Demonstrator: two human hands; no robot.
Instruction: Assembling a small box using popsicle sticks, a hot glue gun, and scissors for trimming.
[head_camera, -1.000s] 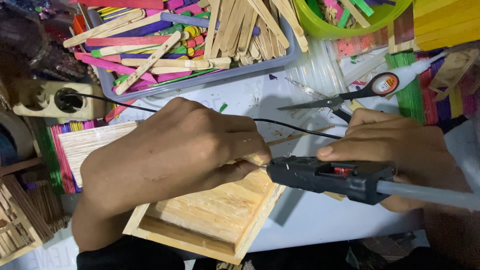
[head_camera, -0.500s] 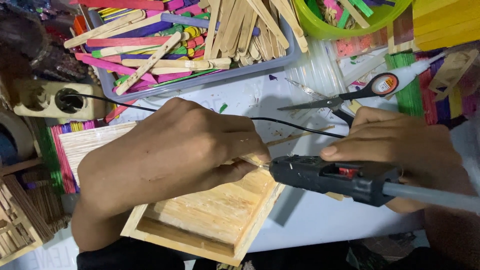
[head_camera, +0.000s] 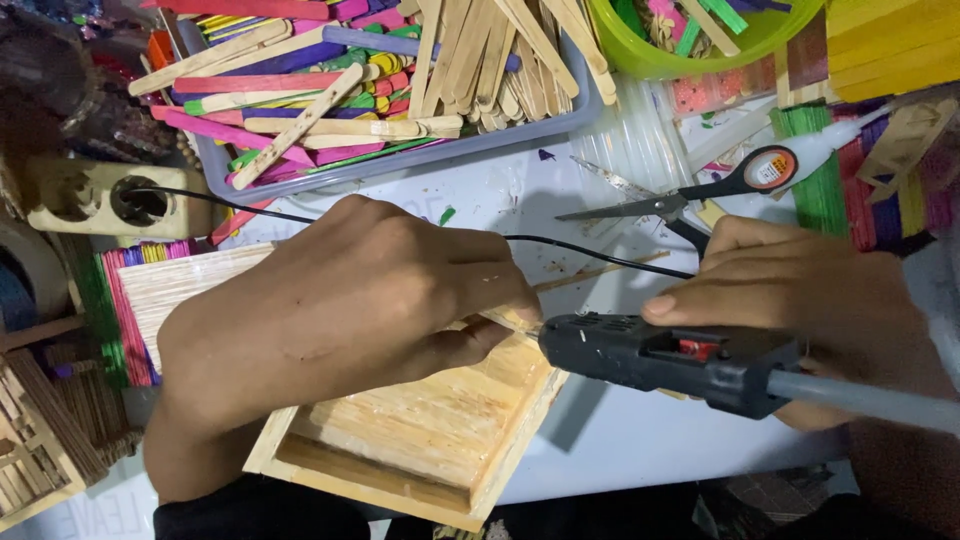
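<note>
From my remote seat I read this as the gluing step on a shallow wooden tray (head_camera: 420, 440) built of plain craft sticks. My left hand (head_camera: 340, 310) lies over its upper edge, fingers pinched together on a thin wooden stick (head_camera: 600, 272) at the tray's top right corner. My right hand (head_camera: 800, 310) has its fingers wrapped tight around a black hot glue gun (head_camera: 660, 355), thumb resting along the top of the body; the nozzle points at that same corner, just beside the left fingertips, though I cannot tell whether it touches the wood. A clear glue stick (head_camera: 870, 400) juts from the back of the gun.

My judgement: the next move calls for a small, steady bead at the joint while the left fingers stay out of the hot tip's way, then firm pressure on the stick.

The tray sits on the white counter (head_camera: 640, 450) at the near edge, tilted a little, its floor of pale sticks laid side by side with a raised rim around it. The wood is bare and unpainted.

Beyond it lie scissors (head_camera: 700, 195) with black handles, a grey bin (head_camera: 400, 165) heaped with coloured and plain craft sticks, and a green bowl (head_camera: 700, 60). The gun's black cord (head_camera: 580, 250) runs left to a beige power strip (head_camera: 100, 200).
</note>
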